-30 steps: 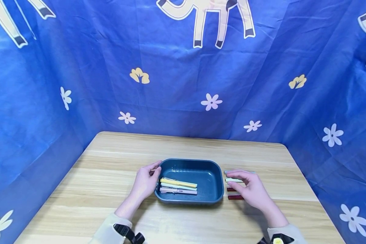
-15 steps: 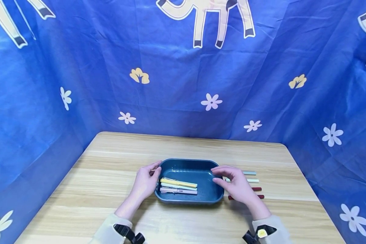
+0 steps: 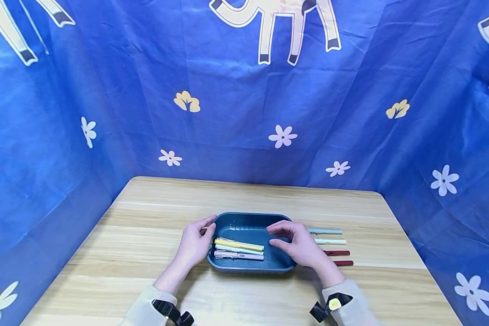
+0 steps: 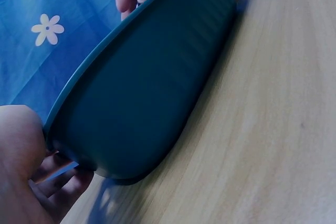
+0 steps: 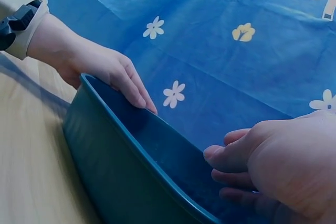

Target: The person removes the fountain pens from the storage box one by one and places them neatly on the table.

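My left hand [image 3: 194, 242] grips the left end of a dark teal plastic basin [image 3: 244, 226], thumb at the rim and fingers outside the wall. Inside, at the left, lie a yellow pen [image 3: 240, 245], a pale mint pen [image 3: 252, 251] and a lilac-grey pen [image 3: 244, 256] side by side. Over the basin's right end hovers my right hand [image 3: 303, 246], thumb and fingers apart, with nothing seen between them. In the right wrist view its lower fingertips are dim against the basin wall.
Right of the basin lie a light blue pen [image 3: 328, 231], a mint pen [image 3: 332, 242] and two dark red pens [image 3: 344, 263], their left ends partly hidden by the right hand. A blue patterned cloth [image 3: 236, 167] encloses the wooden table [image 3: 155, 203] behind and at both sides.
My right hand has moved left from above the pens on the table to over the basin's right end, uncovering those pens. The left hand and basin stay put.
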Available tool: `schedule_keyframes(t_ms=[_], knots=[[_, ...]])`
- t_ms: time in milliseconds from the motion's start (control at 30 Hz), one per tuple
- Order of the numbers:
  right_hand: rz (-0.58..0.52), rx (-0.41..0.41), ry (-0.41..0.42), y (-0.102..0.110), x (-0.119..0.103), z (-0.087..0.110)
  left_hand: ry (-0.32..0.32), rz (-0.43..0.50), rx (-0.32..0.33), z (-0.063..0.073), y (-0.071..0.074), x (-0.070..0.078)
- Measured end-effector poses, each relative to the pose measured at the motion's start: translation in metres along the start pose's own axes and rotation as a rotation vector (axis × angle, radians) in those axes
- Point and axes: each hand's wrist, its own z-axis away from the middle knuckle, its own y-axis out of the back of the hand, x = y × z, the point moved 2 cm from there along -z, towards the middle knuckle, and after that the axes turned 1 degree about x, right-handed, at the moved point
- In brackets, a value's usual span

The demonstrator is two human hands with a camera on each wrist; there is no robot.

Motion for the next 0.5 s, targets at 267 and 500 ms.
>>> schedule_keyframes(t_ms=[267, 500], knots=[[0.032, -0.061, 0.005, -0.012, -0.007, -0.012, -0.008, -0.008, 0.007, 0.0, 0.001, 0.001], [0.092, -0.134, -0.024, -0.022, -0.008, -0.021, -0.015, 0.0, 0.008, 0.0, 0.0, 0.0]])
